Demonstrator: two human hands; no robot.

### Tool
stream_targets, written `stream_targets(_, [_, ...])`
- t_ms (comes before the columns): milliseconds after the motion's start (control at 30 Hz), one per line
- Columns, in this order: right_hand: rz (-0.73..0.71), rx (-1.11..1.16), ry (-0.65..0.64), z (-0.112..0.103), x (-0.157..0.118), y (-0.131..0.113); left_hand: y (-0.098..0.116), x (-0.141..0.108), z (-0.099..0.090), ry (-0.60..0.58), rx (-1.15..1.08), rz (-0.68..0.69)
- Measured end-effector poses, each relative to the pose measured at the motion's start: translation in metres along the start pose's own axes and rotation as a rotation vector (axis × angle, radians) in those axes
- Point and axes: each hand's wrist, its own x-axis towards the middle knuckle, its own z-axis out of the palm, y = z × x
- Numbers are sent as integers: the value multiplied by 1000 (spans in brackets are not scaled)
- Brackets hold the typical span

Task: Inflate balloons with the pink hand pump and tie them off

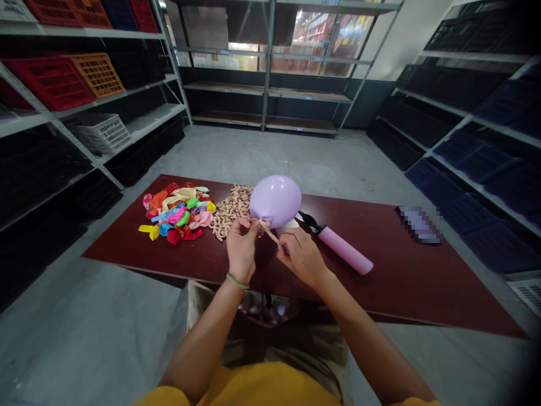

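An inflated lilac balloon [275, 201] sits just above the table, its neck pinched in my left hand [242, 248]. A thin tan stick [269, 232] runs from that neck down towards my right hand [301, 256], whose fingers close on its lower end. A heap of deflated multicoloured balloons [177, 213] lies to the left on the dark red table [372, 237]. Between the heap and my hands is a pile of curled tan pieces [230, 211]. A pink hand pump [344, 248] with a black nozzle lies to the right of my right hand.
A pixelated flat object [418, 224] lies at the table's right end. Metal shelves [101, 84] holding crates and baskets stand left and right, with more shelving [266, 96] ahead. Grey floor [262, 152] surrounds the table.
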Motion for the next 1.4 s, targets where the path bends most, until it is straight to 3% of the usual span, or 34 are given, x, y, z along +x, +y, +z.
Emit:
stream_targets(200, [118, 173, 1, -3, 1, -3, -3, -3, 2, -27, -30, -27])
stream_targets(333, [255, 332, 120, -18, 15, 2, -5, -7, 0, -94, 62, -4])
stream_targets(400, [275, 330, 58, -25, 27, 7, -5, -9, -2, -151, 138, 40])
stream_targets(533, [126, 260, -184, -33, 45, 15, -2, -12, -7, -247, 271, 119])
stream_targets(633, [98, 271, -248, -37, 47, 17, 0, -12, -10, -268, 306, 161])
stream_targets(800, [139, 333, -225, -36, 38, 15, 0, -11, -9, -247, 253, 137])
stream_targets(1000, [293, 445, -91, -31, 33, 17, -3, -13, -8, -227, 233, 111])
stream_targets(1167, [222, 400, -161, -32, 38, 17, 0, -16, -6, -224, 272, 119])
stream_targets(1300, [82, 242, -274, -32, 45, 20, 2, -16, -6, -258, 282, 127])
stream_targets(1400, [6, 163, -283, -32, 50, 22, 3, -16, -7, -263, 269, 99])
